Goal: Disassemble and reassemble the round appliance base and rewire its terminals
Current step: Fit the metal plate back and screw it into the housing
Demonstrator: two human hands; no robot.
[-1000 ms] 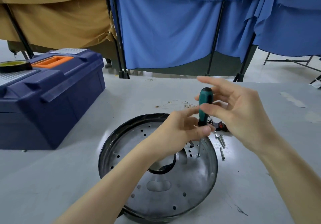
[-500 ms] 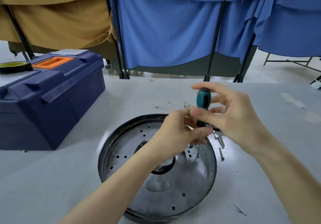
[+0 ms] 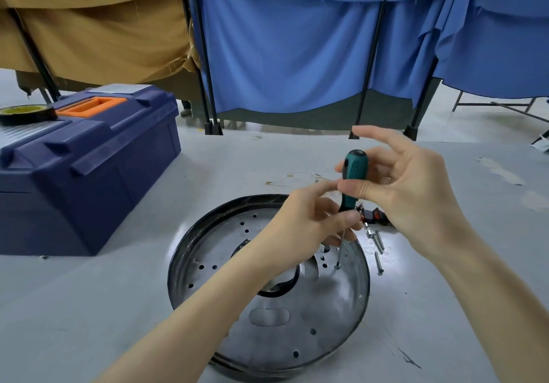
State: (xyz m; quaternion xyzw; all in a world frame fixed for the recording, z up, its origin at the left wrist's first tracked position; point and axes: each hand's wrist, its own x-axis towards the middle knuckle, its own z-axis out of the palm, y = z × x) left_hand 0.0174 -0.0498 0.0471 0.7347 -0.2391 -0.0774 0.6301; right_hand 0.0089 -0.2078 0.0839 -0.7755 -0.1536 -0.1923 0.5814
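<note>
axis: screwdriver (image 3: 354, 174) upright, tip on screw (image 3: 337, 267), right side of round base (image 3: 341, 308);
left hand (image 3: 309, 225): pinches shank;
right hand (image 3: 416, 198): pinches handle above

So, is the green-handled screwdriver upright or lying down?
Upright: the green-handled screwdriver stands almost vertical, its tip down on the round grey metal base.

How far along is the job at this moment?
Done: some screws lie loose on the table beside the round base. In hand: left hand and right hand hold the screwdriver, tip on a screw in the base. Left: thin wires lie apart on the table, unconnected.
</note>
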